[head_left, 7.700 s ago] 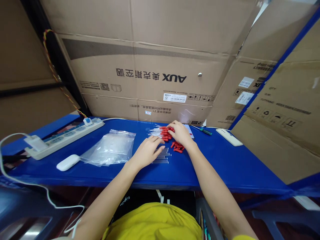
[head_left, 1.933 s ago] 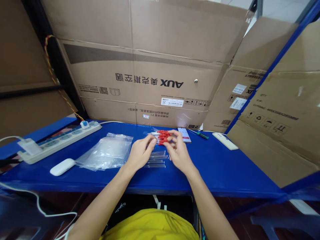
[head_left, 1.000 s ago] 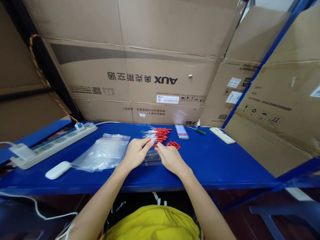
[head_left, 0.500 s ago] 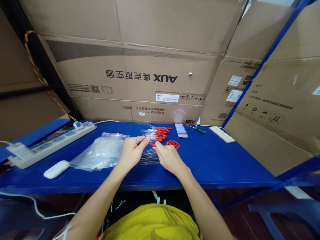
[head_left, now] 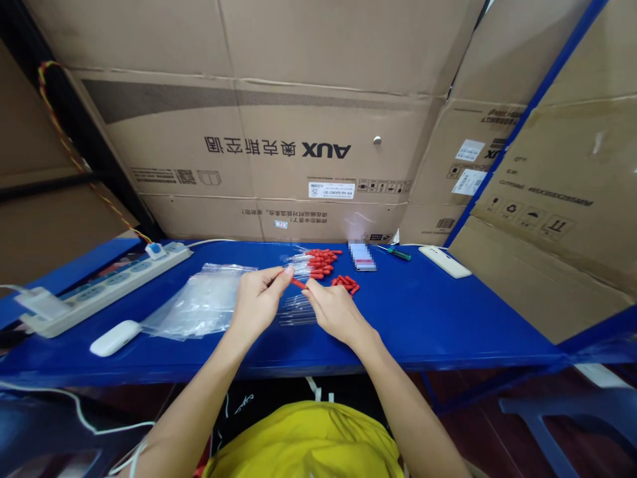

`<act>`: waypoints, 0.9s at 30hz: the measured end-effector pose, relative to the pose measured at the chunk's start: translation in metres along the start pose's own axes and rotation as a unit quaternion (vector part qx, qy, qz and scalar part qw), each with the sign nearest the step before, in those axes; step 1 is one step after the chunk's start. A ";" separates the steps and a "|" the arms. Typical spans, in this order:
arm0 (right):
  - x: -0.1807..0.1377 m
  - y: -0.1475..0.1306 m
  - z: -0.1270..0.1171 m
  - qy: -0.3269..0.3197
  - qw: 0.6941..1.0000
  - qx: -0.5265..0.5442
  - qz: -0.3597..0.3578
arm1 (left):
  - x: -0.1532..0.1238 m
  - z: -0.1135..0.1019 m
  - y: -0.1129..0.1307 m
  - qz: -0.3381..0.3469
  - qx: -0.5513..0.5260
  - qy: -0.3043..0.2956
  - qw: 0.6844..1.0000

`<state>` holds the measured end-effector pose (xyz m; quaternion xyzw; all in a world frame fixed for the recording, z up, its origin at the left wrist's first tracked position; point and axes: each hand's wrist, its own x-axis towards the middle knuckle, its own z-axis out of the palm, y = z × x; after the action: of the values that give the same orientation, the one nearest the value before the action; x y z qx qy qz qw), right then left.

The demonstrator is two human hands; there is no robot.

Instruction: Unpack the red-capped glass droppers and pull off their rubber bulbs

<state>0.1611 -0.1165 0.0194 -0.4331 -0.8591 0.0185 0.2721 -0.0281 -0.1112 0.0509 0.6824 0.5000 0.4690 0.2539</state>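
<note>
Both my hands meet above the middle of the blue table, closed on one small red-handled tool (head_left: 298, 283). My left hand (head_left: 259, 297) pinches its left end between thumb and fingers, which hide that part. My right hand (head_left: 339, 309) grips the red handle's other end. Just beyond them lies a bunch of red-handled tools (head_left: 321, 263) with thin, pale shafts pointing left. A small heap of loose red handles (head_left: 346, 285) sits to the right of it. Several thin metal rods (head_left: 298, 311) lie side by side beneath my hands.
Clear plastic bags (head_left: 199, 302) lie left of my hands, with a white rounded case (head_left: 115, 338) and a power strip (head_left: 107, 285) farther left. Toward the back right are a phone (head_left: 362, 256), a green screwdriver (head_left: 397, 253) and a white oblong device (head_left: 444, 261). Cardboard (head_left: 279, 113) walls the back.
My hands keep hold of the red-handled tool in nearly the same place. A little more of its red handle shows between them. The camera view has shifted slightly.
</note>
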 end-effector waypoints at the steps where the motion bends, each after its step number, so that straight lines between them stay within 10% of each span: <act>1: 0.000 0.000 0.000 0.003 1.000 0.002 -0.001 | 0.000 0.000 0.001 0.000 0.000 0.002 1.000; 27: -0.002 -0.001 -0.001 -0.003 1.000 0.018 0.010 | -0.002 -0.003 0.006 0.012 0.043 0.025 0.999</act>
<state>0.1614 -0.1186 0.0194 -0.4366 -0.8551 0.0376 0.2772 -0.0285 -0.1157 0.0567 0.6867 0.5177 0.4671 0.2056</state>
